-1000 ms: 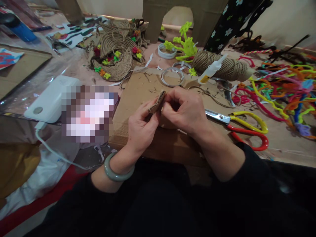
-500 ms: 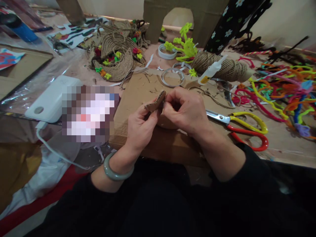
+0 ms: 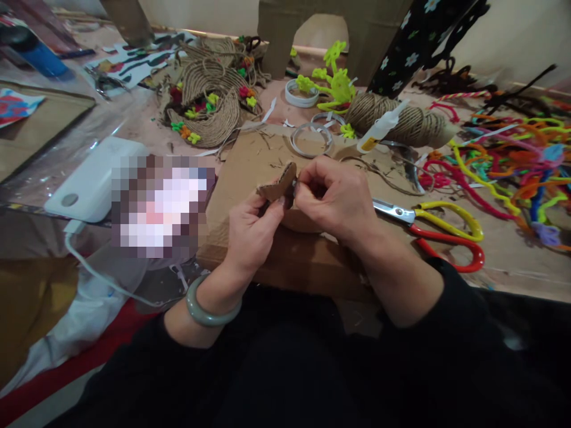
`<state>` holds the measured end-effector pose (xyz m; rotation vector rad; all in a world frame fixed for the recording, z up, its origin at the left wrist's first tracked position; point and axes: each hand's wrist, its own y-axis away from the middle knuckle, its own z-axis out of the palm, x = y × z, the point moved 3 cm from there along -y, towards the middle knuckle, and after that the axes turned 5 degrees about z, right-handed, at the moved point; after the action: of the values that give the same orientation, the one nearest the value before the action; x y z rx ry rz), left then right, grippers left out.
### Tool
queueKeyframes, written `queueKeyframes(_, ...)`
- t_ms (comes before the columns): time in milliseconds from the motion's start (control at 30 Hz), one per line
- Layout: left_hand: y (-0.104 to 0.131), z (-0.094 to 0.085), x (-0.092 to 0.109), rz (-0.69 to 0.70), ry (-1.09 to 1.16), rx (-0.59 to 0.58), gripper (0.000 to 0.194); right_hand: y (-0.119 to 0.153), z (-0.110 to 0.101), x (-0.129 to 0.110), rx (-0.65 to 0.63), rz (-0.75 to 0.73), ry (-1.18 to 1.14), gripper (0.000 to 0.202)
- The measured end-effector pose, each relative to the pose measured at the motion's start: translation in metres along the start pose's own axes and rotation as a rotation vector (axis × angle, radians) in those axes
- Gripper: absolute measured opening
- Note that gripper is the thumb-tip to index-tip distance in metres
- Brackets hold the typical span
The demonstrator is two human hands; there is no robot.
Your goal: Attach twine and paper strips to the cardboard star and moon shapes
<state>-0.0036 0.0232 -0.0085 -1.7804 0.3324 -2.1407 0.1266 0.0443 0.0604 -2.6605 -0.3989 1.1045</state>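
My left hand grips a small curved piece of cardboard between thumb and fingers. Its corrugated edge faces up. Close beside it on the right, my right hand is closed in a pinch at the cardboard's edge; whatever sits between those fingertips is too small to make out. Both hands are above a flat cardboard box that has brown scraps on top. Just right of my right hand lie scissors with one yellow and one red handle.
Behind the hands are a glue bottle, a roll of twine, clear tape rings and yellow-green pipe-cleaner flowers. Coiled rope work lies at the back left. A white power bank with a cable is left; colourful pipe cleaners spread right.
My left hand has shifted slightly left and tilted the cardboard piece, so more of its curved face shows. My right hand stays almost in place, still pinched.
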Motion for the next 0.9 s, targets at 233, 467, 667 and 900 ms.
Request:
queueKeyframes(233, -0.003, -0.001, 0.002, 0.020, 0.045, 0.074, 0.030, -0.006, -0.009, 0.012, 0.065, 0.006, -0.197, 0.024)
queueKeyframes(467, -0.004, 0.001, 0.002, -0.109, 0.100, 0.032, 0.032, -0.014, -0.009, 0.019, -0.182, 0.040, -0.287, 0.023)
queueKeyframes(667, -0.003, -0.002, 0.002, -0.074, 0.004, 0.078, 0.035, -0.012, -0.006, 0.013, -0.268, 0.107, -0.330, 0.016)
queueKeyframes(900, -0.004, -0.003, 0.004, -0.040, -0.028, 0.127, 0.030, -0.009, -0.004, 0.008, -0.329, 0.071, -0.344, 0.016)
